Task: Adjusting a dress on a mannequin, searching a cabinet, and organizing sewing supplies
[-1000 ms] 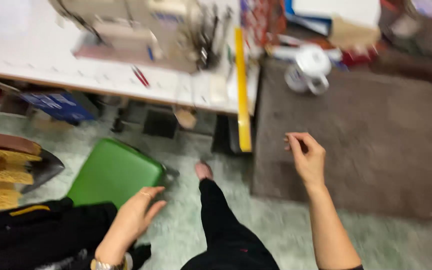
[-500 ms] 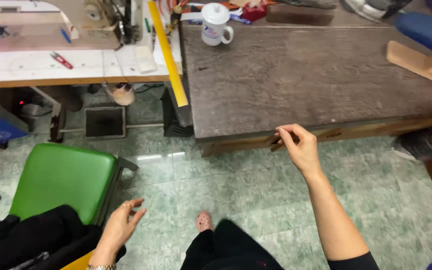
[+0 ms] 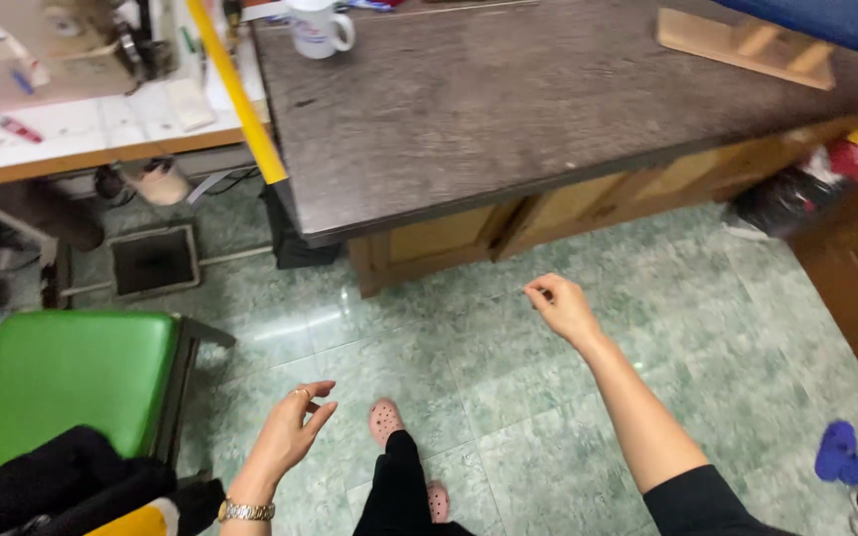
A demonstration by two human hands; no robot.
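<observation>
Pinched grip on the right hand (image 3: 560, 308), loose open grip on the left hand (image 3: 290, 435): both hang over the green floor (image 3: 707, 328).

Right thumb and forefinger meet at 10 o'clock; whether anything tiny sits between them I cannot tell. Its forearm's long axis runs from 5 o'clock up to 11, toward the dark worktop (image 3: 548, 109) edge at 12. Left fingers spread, holding nothing, pointing to 1 o'clock, near the green stool (image 3: 71, 382) at 9 o'clock.
</observation>
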